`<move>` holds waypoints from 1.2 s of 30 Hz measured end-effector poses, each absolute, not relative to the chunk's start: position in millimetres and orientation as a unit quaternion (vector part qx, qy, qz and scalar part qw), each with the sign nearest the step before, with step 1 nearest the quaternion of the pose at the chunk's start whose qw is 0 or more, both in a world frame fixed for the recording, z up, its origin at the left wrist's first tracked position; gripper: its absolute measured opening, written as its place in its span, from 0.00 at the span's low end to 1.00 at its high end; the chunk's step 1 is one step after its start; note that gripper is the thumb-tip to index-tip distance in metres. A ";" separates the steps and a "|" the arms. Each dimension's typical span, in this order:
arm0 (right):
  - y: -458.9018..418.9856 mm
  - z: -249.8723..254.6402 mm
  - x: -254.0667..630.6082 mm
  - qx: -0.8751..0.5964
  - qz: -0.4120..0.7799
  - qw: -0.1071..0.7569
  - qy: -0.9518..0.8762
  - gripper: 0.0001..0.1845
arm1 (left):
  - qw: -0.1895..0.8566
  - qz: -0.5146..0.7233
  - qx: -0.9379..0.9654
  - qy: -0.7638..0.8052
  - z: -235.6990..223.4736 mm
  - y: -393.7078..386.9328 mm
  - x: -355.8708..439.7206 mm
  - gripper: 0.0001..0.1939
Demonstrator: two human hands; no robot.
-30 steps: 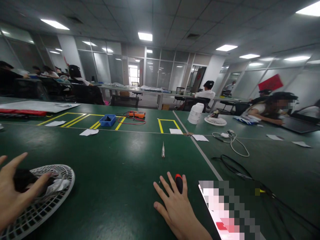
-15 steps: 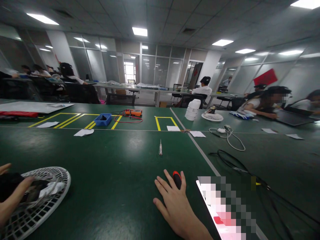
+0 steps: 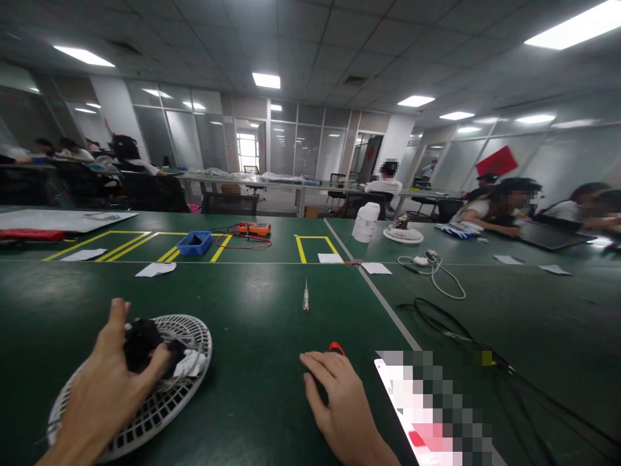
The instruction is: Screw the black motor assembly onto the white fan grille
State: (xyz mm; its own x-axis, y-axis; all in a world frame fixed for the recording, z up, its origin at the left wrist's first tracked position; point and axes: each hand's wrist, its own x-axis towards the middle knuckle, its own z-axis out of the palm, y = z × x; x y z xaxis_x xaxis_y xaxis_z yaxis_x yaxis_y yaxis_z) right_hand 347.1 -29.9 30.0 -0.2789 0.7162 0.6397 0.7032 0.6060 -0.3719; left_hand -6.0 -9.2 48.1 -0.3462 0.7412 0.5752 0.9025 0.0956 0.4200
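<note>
My left hand (image 3: pixel 104 382) is closed around a black fan motor (image 3: pixel 140 343) mounted in a round white fan grille (image 3: pixel 207 346), which is tilted a little above or on the green table at the lower left. White paper or a label and thin wires show beside the motor. My right hand (image 3: pixel 342 404) curls over a red-and-black tool handle (image 3: pixel 336 349) on the table; only its red end and some black show past the fingers. Beyond it lies a small clear-handled screwdriver (image 3: pixel 305 298).
A lit phone (image 3: pixel 402 408), partly pixelated, lies right of my right hand. Black cable (image 3: pixel 451 323) and a white cord (image 3: pixel 444 272) are further right. At the back are a blue bin (image 3: pixel 194 243), an orange multimeter (image 3: pixel 254 229), a white plastic part (image 3: pixel 365 223) and another fan grille (image 3: pixel 403 235).
My left hand has brought the fan grille and motor rightward into fuller view. My right hand's spread fingers have drawn together over the red-and-black handle.
</note>
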 end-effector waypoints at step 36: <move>-35.8 36.4 342.6 -0.353 0.047 0.536 -0.765 0.17 | -0.117 -0.495 -0.635 -0.581 20.4 2.9 100.6 0.28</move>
State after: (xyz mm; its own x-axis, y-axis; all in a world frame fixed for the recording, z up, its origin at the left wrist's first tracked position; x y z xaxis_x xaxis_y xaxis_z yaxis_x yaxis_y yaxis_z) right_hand 342.6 -35.8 36.4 -0.1759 0.5910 0.7873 0.4911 0.7458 -0.4502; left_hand 100.6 2.9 20.4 -0.1664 0.8539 0.4932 0.6227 -0.2968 0.7240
